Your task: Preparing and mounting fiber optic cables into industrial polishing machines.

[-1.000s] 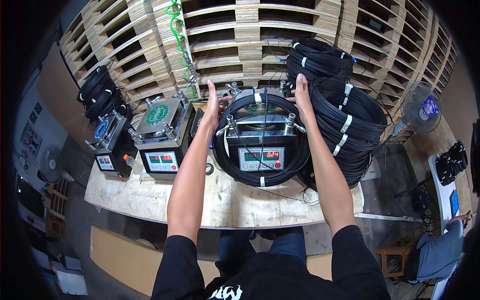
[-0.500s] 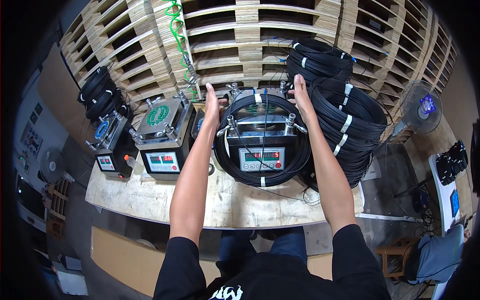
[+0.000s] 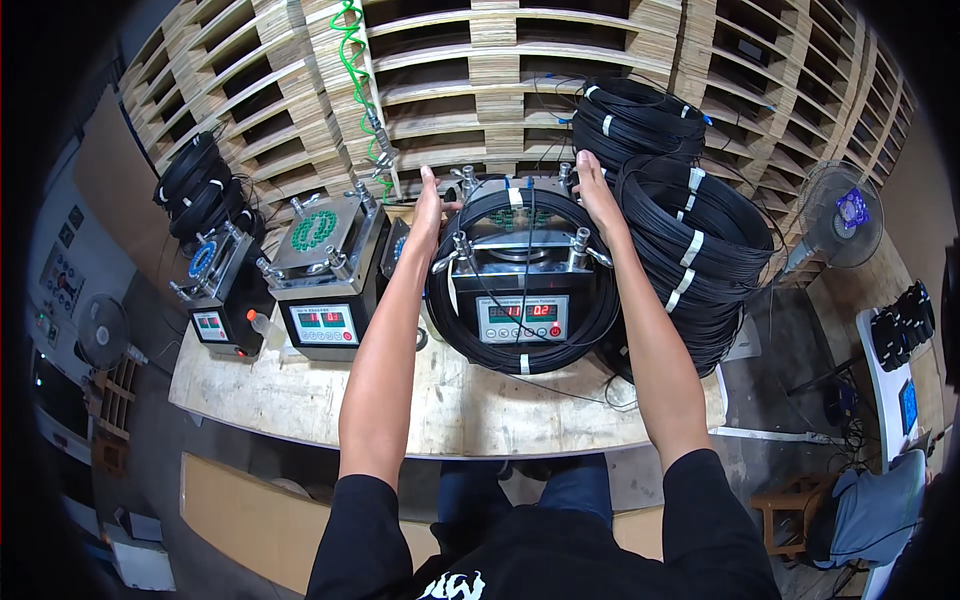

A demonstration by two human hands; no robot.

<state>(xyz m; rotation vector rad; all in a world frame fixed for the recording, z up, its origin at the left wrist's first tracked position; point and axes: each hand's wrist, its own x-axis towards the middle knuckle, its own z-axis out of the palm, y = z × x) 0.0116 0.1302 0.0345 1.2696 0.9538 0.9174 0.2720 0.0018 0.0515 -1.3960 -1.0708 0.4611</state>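
Note:
A coil of black cable [image 3: 525, 366] with white tape bands stands upright against the front of a polishing machine [image 3: 560, 330]. The machine has a metal top plate, corner clamps and a red-lit display, seen through the coil's ring. My left hand [image 3: 431, 210] is beside the coil's upper left, thumb raised, fingers pointing inward near a rear clamp. Opposite it, by the upper right, my right hand [image 3: 596, 197] has its thumb up and its fingers turned inward. Both hands look open, though their fingertips are partly hidden. Whether either touches the coil is unclear.
Left on the wooden bench [image 3: 480, 425] stand two similar machines [image 3: 325, 270] [image 3: 215, 285] and a small orange-capped bottle [image 3: 260, 323]. Tall stacks of black cable coils [image 3: 690, 270] rise at right. Behind are wooden pallets [image 3: 500, 75] and a green spiral hose [image 3: 348, 45]; a fan [image 3: 842, 215] stands right.
My right hand has shifted slightly left, toward the machine, and its thumb leans inward. My left hand moves only a little. The coil stays nearly in place, and the lit displays have changed.

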